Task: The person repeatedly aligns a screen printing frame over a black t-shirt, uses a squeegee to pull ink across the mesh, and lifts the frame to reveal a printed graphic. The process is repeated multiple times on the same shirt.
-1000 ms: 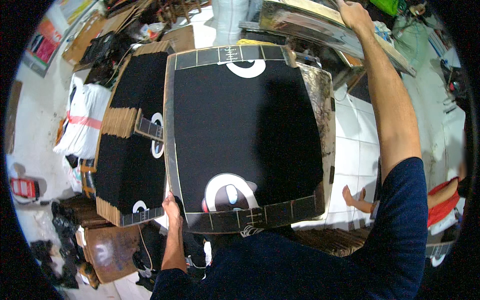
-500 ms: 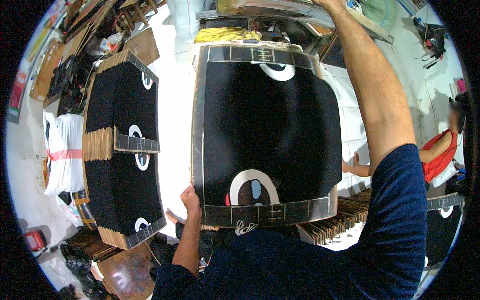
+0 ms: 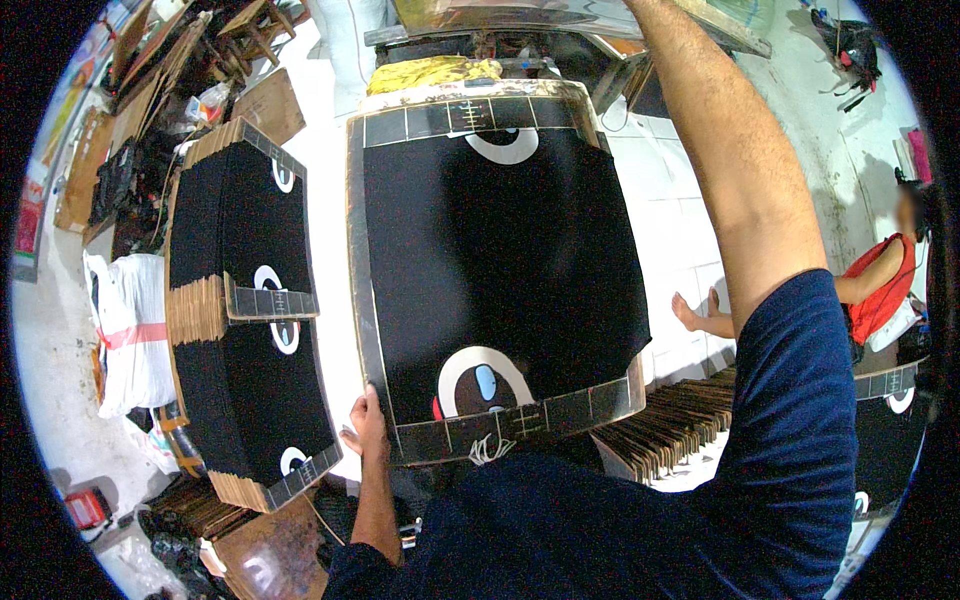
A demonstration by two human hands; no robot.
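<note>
A large black sheet (image 3: 500, 250) printed with eye shapes lies on a pale-edged board (image 3: 355, 260), with dark grid-marked strips (image 3: 540, 415) along its top and bottom. My left hand (image 3: 368, 425) is at the board’s lower left edge, fingers touching it and thumb held apart. My right forearm stretches up past the board’s right side toward a long framed panel (image 3: 700, 20) at the top; the hand itself is cut off by the frame edge.
Stacked black panels with brown edges (image 3: 240, 230) stand left, beside a white sack (image 3: 135, 350). Loose cardboard (image 3: 265, 105) lies upper left. Rows of brown board edges (image 3: 665, 430) are lower right. Another person in red (image 3: 875, 290), feet bare, is at the right near more black panels (image 3: 885, 450).
The view has shifted, so the side stack shows farther left. My left hand’s thumb has come away from the board’s edge. My right hand has gone out past the top edge.
</note>
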